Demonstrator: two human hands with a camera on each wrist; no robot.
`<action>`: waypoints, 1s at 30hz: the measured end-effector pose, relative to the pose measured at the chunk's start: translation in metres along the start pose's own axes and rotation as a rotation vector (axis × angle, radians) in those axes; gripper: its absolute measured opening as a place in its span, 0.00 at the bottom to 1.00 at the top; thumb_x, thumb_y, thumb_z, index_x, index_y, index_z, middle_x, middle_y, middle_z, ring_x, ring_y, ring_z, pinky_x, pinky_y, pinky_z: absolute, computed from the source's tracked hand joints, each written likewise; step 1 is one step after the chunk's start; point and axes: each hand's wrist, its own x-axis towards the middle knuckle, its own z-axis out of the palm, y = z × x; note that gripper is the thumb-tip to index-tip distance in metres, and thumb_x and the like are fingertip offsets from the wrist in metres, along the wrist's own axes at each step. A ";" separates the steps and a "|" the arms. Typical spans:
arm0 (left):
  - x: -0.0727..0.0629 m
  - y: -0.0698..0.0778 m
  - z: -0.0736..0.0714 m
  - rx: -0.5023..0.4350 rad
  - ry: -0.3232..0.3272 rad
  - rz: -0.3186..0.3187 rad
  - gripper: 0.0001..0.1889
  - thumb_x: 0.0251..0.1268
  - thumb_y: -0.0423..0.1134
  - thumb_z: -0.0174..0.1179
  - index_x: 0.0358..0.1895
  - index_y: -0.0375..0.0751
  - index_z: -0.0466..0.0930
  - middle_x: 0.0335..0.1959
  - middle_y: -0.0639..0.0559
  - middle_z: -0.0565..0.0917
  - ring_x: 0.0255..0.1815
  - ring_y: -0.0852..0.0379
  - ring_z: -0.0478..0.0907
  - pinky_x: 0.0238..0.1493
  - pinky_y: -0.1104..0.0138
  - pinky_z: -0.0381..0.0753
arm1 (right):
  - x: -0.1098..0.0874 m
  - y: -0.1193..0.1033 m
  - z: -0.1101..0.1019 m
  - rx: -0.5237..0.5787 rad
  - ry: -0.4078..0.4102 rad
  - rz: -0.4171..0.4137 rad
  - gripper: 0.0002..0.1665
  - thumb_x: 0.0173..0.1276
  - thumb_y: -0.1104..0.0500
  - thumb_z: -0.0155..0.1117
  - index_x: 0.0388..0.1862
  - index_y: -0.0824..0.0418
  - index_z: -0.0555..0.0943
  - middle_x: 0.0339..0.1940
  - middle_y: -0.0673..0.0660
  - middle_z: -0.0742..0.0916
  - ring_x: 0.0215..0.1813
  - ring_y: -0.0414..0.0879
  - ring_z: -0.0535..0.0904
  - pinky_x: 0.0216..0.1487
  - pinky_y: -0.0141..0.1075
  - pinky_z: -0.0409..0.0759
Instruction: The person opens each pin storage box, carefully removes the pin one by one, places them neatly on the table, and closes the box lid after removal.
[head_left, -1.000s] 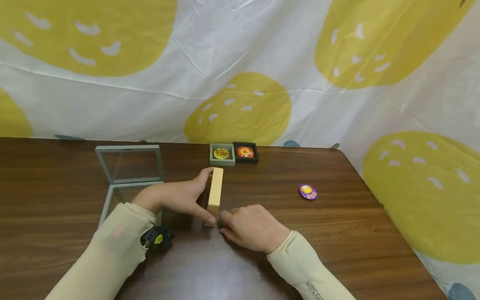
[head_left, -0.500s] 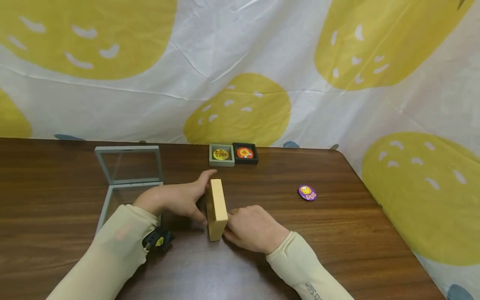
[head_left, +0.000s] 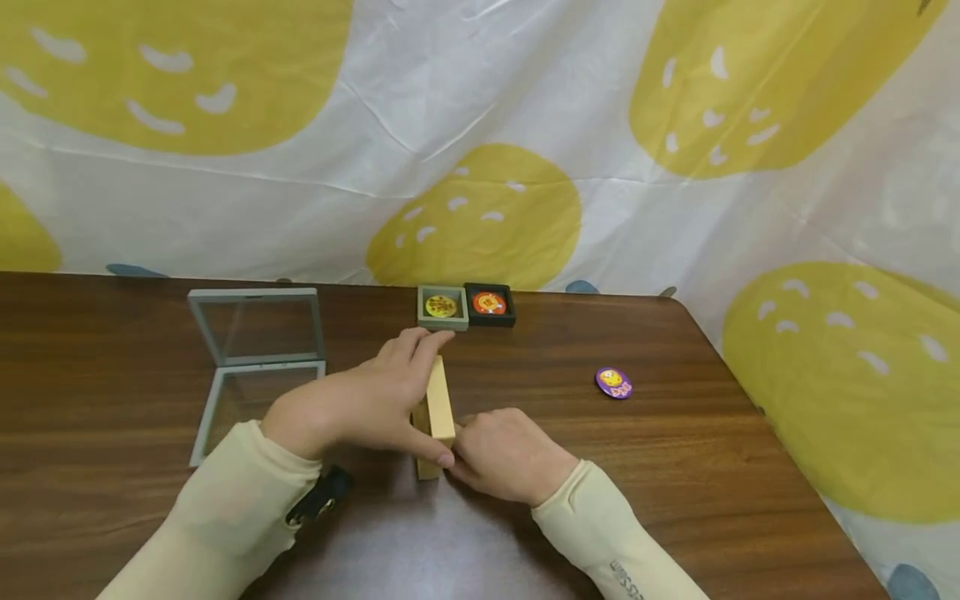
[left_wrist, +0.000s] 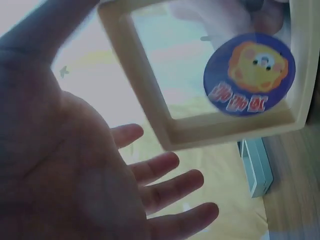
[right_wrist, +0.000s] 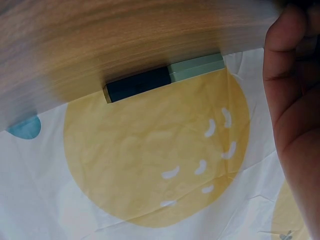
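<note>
A pale yellow square display frame (head_left: 441, 402) stands on edge between my hands in the head view. Within its clear window, the left wrist view shows a round purple badge (left_wrist: 250, 75) with a yellow lion face and red lettering. My right hand (head_left: 512, 454) grips the frame low on its right side, fingers curled; its fingertips (left_wrist: 267, 20) show through the window. My left hand (head_left: 360, 408) spans the frame's left side, its thumb over the near end. In the left wrist view its fingers (left_wrist: 175, 180) are spread and nearly straight, apart from the rim.
To the left, a larger grey-green display frame (head_left: 206, 417) lies hinged open. Against the curtain stand a small grey-green frame (head_left: 461, 318) with a gold disc and a black frame (head_left: 512, 315) with a red disc. Another purple badge (head_left: 615, 382) lies on the table at right.
The yellow frame came nearer to me and turned slightly, with my right hand then gripping its side. My left hand drew back a little, then reached over the frame with its thumb across the near end.
</note>
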 end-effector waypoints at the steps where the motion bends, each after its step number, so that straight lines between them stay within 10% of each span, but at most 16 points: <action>1: 0.001 0.002 0.001 0.029 0.007 -0.005 0.58 0.46 0.61 0.69 0.73 0.38 0.44 0.68 0.33 0.54 0.69 0.36 0.57 0.65 0.47 0.66 | 0.000 0.000 0.000 0.003 -0.007 0.003 0.14 0.62 0.48 0.61 0.19 0.48 0.73 0.18 0.44 0.80 0.20 0.38 0.77 0.21 0.34 0.73; 11: 0.007 0.004 0.001 0.134 0.053 0.020 0.47 0.43 0.62 0.71 0.66 0.42 0.63 0.54 0.46 0.67 0.39 0.56 0.72 0.38 0.63 0.77 | 0.000 0.001 0.000 0.014 0.001 0.013 0.18 0.61 0.48 0.61 0.14 0.47 0.69 0.16 0.44 0.80 0.18 0.38 0.76 0.21 0.36 0.74; 21: 0.013 0.002 0.001 0.134 0.198 0.039 0.40 0.43 0.62 0.70 0.59 0.44 0.72 0.56 0.49 0.75 0.50 0.53 0.76 0.47 0.54 0.79 | 0.001 0.001 0.000 -0.016 0.022 -0.003 0.13 0.61 0.49 0.60 0.19 0.47 0.71 0.11 0.42 0.76 0.17 0.35 0.73 0.21 0.35 0.74; 30: 0.020 -0.007 0.002 0.053 0.203 -0.015 0.37 0.56 0.69 0.55 0.62 0.49 0.70 0.58 0.54 0.77 0.53 0.54 0.79 0.52 0.54 0.77 | 0.002 -0.001 -0.002 0.044 -0.046 0.008 0.14 0.65 0.40 0.59 0.31 0.48 0.76 0.24 0.43 0.83 0.27 0.37 0.82 0.27 0.35 0.78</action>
